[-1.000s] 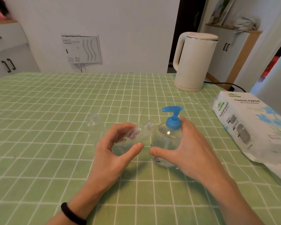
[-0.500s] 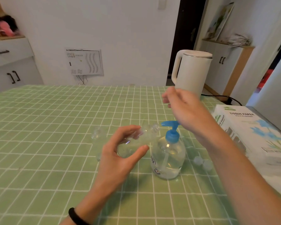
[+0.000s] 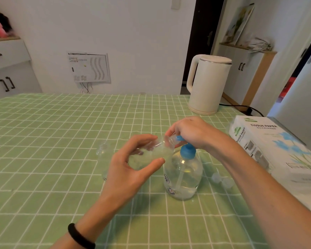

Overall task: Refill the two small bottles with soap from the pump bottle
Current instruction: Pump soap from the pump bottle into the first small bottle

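Head view: the right hand [image 3: 190, 133], which was hanging clear above the spout half a second ago, is now coming down onto the blue pump head [image 3: 187, 150] of the pump bottle [image 3: 184, 175], fingers curling over it, thumb hidden; the left hand [image 3: 133, 169] is keeping the small bottle [image 3: 152, 150] tilted, thumb and fingers pinching its body, its open mouth meeting the spout; the second small bottle [image 3: 103, 153] is standing uncapped behind on the green table [image 3: 43, 141], two caps [image 3: 223, 180] lying right of the pump bottle; judging a pump stroke is beginning, with the second refill still waiting
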A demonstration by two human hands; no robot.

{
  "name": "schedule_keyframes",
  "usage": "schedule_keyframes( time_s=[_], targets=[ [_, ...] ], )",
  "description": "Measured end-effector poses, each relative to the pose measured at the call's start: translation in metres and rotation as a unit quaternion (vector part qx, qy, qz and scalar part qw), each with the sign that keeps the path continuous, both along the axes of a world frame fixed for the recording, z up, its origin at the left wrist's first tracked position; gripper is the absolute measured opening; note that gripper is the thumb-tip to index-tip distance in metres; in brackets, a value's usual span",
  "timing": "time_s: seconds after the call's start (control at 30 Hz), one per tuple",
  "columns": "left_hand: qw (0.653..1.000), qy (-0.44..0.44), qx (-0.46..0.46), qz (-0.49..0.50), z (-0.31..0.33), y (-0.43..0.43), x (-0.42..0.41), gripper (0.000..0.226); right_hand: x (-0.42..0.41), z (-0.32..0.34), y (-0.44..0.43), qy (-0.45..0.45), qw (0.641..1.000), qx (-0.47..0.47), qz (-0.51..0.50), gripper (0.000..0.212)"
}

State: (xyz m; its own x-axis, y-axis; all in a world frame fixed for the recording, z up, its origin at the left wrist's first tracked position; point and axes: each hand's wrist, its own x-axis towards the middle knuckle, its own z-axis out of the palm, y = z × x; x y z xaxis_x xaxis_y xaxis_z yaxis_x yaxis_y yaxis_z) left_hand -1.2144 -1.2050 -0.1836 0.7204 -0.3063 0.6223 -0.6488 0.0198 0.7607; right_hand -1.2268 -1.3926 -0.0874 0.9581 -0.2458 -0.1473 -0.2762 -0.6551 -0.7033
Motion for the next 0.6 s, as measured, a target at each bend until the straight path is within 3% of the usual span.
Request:
schedule_keyframes(
  time_s=[0.2,0.43,0.5,0.6],
  targets=[
    [1.000,-0.012,0.019,-0.014,0.010,0.000,0.008,0.042,0.006,0.000,-0.004,0.035,0.996,-0.072,0.038,0.027],
    [1.000,-0.001,0.002,-0.016,0.002,-0.004,0.007,0.043,0.005,-0.002,-0.005,0.035,0.988,-0.143,0.042,0.029],
    [1.000,-0.001,0.008,-0.021,0.001,-0.003,0.009,0.042,0.005,-0.005,-0.003,0.028,0.990,-0.133,0.034,0.029],
    [0.999,-0.001,0.027,-0.022,-0.002,-0.001,0.011,0.043,0.003,-0.016,-0.004,0.018,0.999,-0.037,-0.034,0.033]
  ],
)
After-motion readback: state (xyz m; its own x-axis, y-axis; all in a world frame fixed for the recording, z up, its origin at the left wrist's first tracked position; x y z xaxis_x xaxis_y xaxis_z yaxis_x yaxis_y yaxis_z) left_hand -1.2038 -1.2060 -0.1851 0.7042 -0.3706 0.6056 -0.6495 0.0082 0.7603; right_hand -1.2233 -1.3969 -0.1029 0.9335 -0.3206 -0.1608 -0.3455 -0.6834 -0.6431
